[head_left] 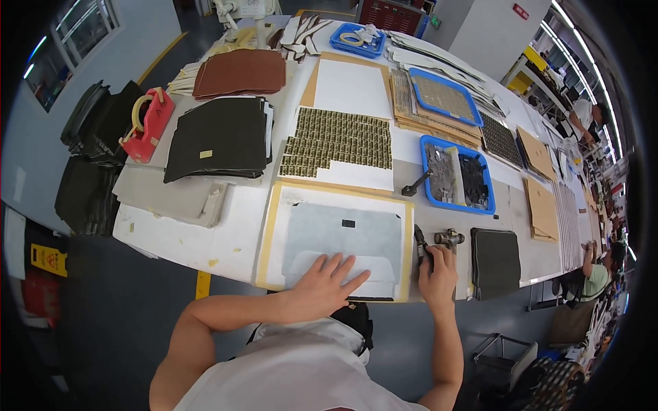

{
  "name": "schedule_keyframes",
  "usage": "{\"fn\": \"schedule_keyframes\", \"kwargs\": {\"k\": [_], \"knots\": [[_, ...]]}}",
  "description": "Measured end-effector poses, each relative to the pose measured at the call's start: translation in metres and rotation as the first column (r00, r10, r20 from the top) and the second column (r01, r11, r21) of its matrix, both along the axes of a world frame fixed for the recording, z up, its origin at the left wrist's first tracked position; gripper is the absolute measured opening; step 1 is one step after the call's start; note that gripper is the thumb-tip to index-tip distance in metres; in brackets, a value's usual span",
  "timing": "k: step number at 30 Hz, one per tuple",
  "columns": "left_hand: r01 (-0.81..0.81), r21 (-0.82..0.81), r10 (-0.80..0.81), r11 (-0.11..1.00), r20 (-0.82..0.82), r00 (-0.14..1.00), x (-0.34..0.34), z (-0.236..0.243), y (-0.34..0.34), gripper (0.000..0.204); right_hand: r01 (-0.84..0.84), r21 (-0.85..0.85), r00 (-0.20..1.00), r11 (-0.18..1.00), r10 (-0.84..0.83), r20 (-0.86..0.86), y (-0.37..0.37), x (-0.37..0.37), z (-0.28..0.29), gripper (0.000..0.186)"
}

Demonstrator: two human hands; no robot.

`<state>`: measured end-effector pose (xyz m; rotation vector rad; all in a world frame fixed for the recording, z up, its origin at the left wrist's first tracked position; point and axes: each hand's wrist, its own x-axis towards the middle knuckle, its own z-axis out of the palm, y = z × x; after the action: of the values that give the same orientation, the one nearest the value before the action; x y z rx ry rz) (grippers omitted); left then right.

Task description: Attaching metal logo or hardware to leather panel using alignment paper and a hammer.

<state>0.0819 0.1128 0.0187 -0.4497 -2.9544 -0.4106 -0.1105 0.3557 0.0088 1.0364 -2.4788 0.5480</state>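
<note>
My left hand [325, 288] lies with fingers spread on a pale translucent template [288, 264] over a grey-blue sheet [343, 240] with a small black rectangle [348, 223]. These rest on a white board edged with yellow tape [266, 240]. Just right of the board, my right hand [436, 270] is closed on a black handheld tool [420, 236], whose exact kind I cannot tell. A metal cylindrical object [449, 238] sits beside it, next to a stack of dark pieces [495, 262]. Above the board lie rows of small patterned labels [336, 140] on white paper.
Dark stacks [212, 137], brown pieces [240, 72], a red tape dispenser [147, 127] and beige sheets [164, 202] fill the table's left. Blue trays [458, 205], an upright black object [416, 185] and cardboard sheets [540, 209] are at right. Co-workers [593, 274] sit and stand along the right.
</note>
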Motion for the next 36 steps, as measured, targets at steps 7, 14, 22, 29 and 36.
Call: {"fn": "schedule_keyframes", "kwargs": {"k": [7, 14, 22, 29, 36], "knots": [[0.018, 0.037, -0.013, 0.999, -0.149, 0.989, -0.009, 0.006, -0.012, 0.065, -0.038, -0.18, 0.97, 0.983, 0.08, 0.229, 0.011, 0.001, -0.01, 0.021], [-0.119, 0.099, 0.155, 0.988, -0.583, 0.798, -0.012, 0.121, -0.05, 0.034, 0.149, -0.361, 0.571, 0.921, 0.218, 0.791, -0.003, 0.02, 0.002, 0.046], [-0.059, 0.292, 0.203, 0.955, -0.493, 0.846, -0.01, 0.189, -0.057, 0.009, -0.191, -0.571, 0.315, 0.799, 0.601, 0.735, -0.058, 0.083, 0.034, 0.038], [-0.074, 0.541, 0.357, 0.838, -0.441, 0.824, -0.014, 0.177, -0.081, 0.011, -0.054, -0.762, 0.302, 0.646, 0.738, 0.604, -0.074, 0.096, 0.045, 0.026], [-0.069, 0.742, 0.459, 0.667, -0.336, 0.823, -0.016, 0.16, -0.097, 0.016, 0.071, -0.805, 0.207, 0.588, 0.781, 0.589, -0.094, 0.106, 0.053, 0.017]]}}
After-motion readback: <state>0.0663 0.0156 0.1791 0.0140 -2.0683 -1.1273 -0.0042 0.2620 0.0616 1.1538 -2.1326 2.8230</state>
